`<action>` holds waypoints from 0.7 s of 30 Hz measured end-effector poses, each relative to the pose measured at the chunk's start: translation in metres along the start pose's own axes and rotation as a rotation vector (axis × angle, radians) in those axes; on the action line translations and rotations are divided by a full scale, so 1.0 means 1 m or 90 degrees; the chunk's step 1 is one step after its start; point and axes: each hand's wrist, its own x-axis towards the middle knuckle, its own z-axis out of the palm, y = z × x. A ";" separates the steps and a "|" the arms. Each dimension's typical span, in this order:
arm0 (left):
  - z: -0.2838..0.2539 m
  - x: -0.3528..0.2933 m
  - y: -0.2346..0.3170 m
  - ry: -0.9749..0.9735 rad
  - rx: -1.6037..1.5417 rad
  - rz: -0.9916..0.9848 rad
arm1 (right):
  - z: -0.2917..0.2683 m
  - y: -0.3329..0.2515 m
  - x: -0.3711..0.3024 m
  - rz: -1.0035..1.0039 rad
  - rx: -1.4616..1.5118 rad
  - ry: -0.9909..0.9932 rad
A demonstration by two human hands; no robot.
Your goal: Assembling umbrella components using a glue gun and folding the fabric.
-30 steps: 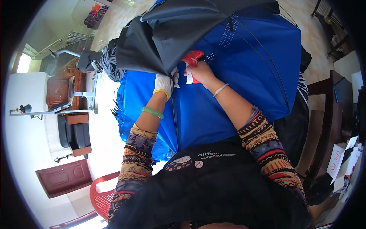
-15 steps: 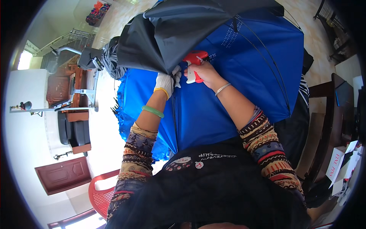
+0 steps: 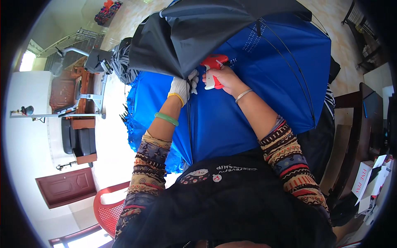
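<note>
A large umbrella with a blue inner side [image 3: 231,124] spreads open across my lap, its thin dark ribs showing. Part of its black outer fabric [image 3: 202,35] folds over toward me and comes to a point at my left hand. My left hand [image 3: 179,87], in a white knit glove with a yellow cuff, is closed on the umbrella at that point, beside a rib; the black fabric partly covers its fingers. In my bare right hand [image 3: 226,79] is a red and white tagging gun [image 3: 214,62], gripped by its handle. Its front end is partly hidden by the black fabric.
To the left are a red plastic chair [image 3: 108,213], exercise equipment [image 3: 97,62] and a bundle of striped fabric [image 3: 122,64]. A dark wooden table [image 3: 366,120] stands at the right, with an opened white box [image 3: 364,177] near it. More blue fabric hangs at the umbrella's left.
The view has shifted slightly. My right hand and the tagging gun sit a touch farther right; both hands keep their grips, and the umbrella looks much the same.
</note>
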 end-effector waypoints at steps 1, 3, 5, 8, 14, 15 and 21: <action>0.000 0.000 -0.001 0.000 -0.001 0.000 | 0.000 0.001 0.001 0.000 -0.001 0.000; 0.002 0.000 -0.002 -0.006 -0.007 0.003 | 0.000 0.003 0.001 0.000 0.013 0.000; 0.003 0.000 -0.002 -0.009 -0.011 0.005 | 0.000 0.005 0.002 0.001 0.019 0.000; 0.005 -0.005 0.000 -0.026 -0.002 0.020 | 0.002 0.008 0.004 0.014 0.021 0.004; 0.009 -0.024 0.036 -0.067 0.026 -0.022 | -0.001 -0.006 0.004 0.025 0.050 -0.043; 0.005 -0.024 0.044 -0.074 0.011 -0.043 | -0.004 -0.016 0.004 0.008 0.079 -0.072; -0.043 0.011 0.085 -0.213 -0.274 -0.008 | 0.029 -0.084 -0.024 -0.048 0.003 -0.084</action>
